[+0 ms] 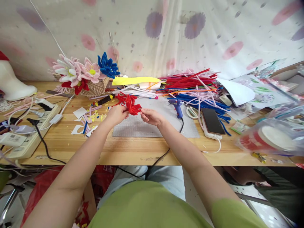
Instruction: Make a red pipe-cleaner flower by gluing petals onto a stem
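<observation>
A red pipe-cleaner flower is held between my two hands above the grey cutting mat. My left hand is closed around its left side, fingers pinched together. With thumb and fingertips, my right hand pinches the end of a petal on the right. More red pipe-cleaner pieces show just behind my left hand; whether they join the flower I cannot tell. To the right on the mat lies a blue glue gun, its black cord running toward the table's front edge.
Bundled pipe cleaners lie along the back. Finished flowers stand back left, near a utility knife and paper scraps. Power strips fill the left side. A phone, scissors and a bagged cup are right.
</observation>
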The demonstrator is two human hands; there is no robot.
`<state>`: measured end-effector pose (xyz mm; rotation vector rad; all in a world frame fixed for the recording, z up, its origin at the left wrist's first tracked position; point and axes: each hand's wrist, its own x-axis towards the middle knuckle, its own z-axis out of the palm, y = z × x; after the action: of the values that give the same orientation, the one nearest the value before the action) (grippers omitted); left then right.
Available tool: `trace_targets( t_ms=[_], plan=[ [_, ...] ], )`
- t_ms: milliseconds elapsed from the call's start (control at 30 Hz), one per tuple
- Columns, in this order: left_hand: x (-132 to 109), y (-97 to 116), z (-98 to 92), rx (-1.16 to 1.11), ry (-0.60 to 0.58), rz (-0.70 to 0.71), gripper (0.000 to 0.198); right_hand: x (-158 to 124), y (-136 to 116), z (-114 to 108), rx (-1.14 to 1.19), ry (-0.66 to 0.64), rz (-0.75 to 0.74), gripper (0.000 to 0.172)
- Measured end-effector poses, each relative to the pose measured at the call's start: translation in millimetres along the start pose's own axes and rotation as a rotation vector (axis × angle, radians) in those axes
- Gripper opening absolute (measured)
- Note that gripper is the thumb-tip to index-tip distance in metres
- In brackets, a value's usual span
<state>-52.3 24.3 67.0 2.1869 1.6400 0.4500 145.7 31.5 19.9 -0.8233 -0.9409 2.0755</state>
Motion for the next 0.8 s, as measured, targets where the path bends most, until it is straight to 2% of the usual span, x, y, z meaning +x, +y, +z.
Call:
trace_targets(
  t_ms=[100,233,333,433,600,667,800],
  plan=[
    [-1,2,-1.0,0.092,0.009,-0.012,0.026,8,8,4,0.074,0.003,-0.105,0.025],
    [-4,5,1.4,0.088,0.025,-0.017,0.026,15,21,7,0.093,0.014,-0.273,0.025],
    [-6,5,2.2,0.1,0.022,-0.028,0.027,17,27,8,0.116,0.005,-0.327,0.025],
    [-6,5,1.0,0.143,0.05,-0.067,0.027,18,27,5,0.125,-0.017,-0.249,0.028],
    [-3,7,1.0,0.261,0.144,-0.16,0.032,14,21,4,0.022,-0.095,0.026,0.049],
    [-1,8,3.1,0.319,0.156,-0.164,0.033,11,17,8,0.045,-0.08,0.053,0.047],
    [-1,9,7.3,0.422,0.167,-0.145,0.034,7,12,18,0.137,0.01,0.062,0.031]
  ],
)
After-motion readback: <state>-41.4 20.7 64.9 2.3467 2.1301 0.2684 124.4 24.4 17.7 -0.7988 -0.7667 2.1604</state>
